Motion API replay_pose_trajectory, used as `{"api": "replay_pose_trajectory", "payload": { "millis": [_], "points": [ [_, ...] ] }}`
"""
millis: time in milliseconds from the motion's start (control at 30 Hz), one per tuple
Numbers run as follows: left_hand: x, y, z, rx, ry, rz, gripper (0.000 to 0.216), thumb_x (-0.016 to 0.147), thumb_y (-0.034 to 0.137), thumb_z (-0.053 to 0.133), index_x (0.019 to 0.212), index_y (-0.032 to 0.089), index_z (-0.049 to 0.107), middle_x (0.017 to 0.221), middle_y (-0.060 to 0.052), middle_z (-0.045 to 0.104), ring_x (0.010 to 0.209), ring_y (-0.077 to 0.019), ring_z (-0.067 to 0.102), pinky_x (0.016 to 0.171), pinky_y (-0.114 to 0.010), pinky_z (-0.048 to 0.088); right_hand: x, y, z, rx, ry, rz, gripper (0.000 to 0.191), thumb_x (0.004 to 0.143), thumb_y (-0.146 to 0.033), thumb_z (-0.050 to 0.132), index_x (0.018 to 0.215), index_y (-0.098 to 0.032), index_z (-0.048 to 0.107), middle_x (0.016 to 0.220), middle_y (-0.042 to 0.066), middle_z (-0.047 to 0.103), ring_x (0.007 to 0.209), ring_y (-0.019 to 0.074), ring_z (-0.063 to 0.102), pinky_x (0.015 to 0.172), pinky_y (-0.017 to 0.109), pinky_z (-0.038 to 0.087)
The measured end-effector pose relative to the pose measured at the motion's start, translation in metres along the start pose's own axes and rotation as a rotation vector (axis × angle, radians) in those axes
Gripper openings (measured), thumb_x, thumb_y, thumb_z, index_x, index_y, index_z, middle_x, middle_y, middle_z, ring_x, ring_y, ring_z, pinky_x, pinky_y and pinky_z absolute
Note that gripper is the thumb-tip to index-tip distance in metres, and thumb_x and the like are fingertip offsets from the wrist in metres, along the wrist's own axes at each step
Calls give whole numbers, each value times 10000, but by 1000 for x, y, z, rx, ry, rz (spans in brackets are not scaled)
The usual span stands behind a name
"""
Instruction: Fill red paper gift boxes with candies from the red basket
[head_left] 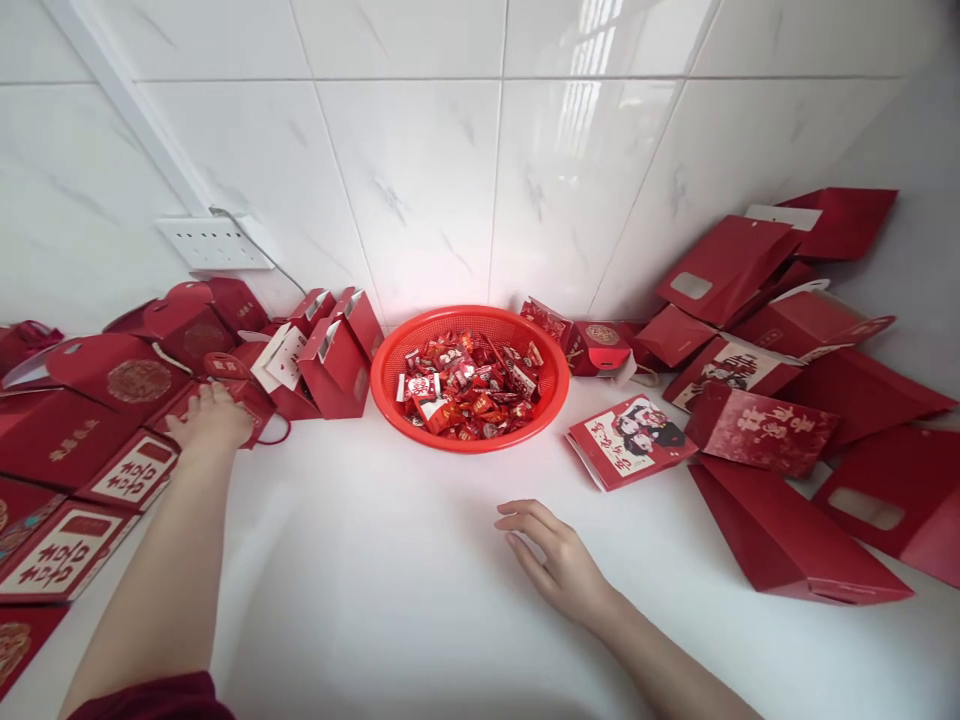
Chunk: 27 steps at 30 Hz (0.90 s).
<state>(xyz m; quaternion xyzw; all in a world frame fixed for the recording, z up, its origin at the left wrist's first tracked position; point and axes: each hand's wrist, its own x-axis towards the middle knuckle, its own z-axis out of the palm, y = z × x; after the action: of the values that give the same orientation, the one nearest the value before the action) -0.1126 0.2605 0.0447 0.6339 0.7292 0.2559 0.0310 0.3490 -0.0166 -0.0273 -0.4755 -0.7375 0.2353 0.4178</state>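
My left hand (pixel 208 418) reaches to the left side and grips a small red gift box (pixel 257 400) from above, its fingers over the box; their tips are partly hidden. A thin red cord loop hangs off that box's right side. My right hand (pixel 556 560) hovers over the white table (pixel 360 600) with fingers apart and nothing in it. Beyond it, a red plastic basket (pixel 382 405) holds many small wrapped candies (pixel 469 385). Closest to my right hand on the right is a flat red box (pixel 634 440) printed with a cartoon couple.
Red gift boxes (pixel 67 440) stand packed along the left edge, and open upright ones (pixel 337 365) stand left of the basket. More red boxes (pixel 802 520) lie piled loosely at right. A wall socket (pixel 214 243) with a cable is on the tiled wall (pixel 420 180).
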Motion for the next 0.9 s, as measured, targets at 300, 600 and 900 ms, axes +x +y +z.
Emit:
{"api": "replay_pose_trajectory", "payload": {
  "millis": [300,600,900],
  "points": [
    [7,16,-6,61,-14,37,809,819,496,558,1379,-66,399,1524,-357,276,1427,-551,192,997,-844,79,7,-3,-12,-98,7,-95,224,987,-161,446,1124,-220,613,1129,102,671,1000,199,664,859,354,572],
    [-65,103,-32,110,336,312,763,870,482,519,1490,74,340,1576,-257,266,1456,-439,261,1095,-731,205,6,0,-101,-503,491,60,223,973,-237,510,1170,-249,612,1249,122,615,1162,280,584,988,480,482],
    [-135,205,-78,-203,304,810,443,898,357,584,1326,246,599,1355,-35,614,1282,-252,555,1166,-423,371,20,52,-193,-652,653,786,692,872,-488,557,1435,-122,391,1453,247,421,1314,445,431,997,587,423]
  ]
}}
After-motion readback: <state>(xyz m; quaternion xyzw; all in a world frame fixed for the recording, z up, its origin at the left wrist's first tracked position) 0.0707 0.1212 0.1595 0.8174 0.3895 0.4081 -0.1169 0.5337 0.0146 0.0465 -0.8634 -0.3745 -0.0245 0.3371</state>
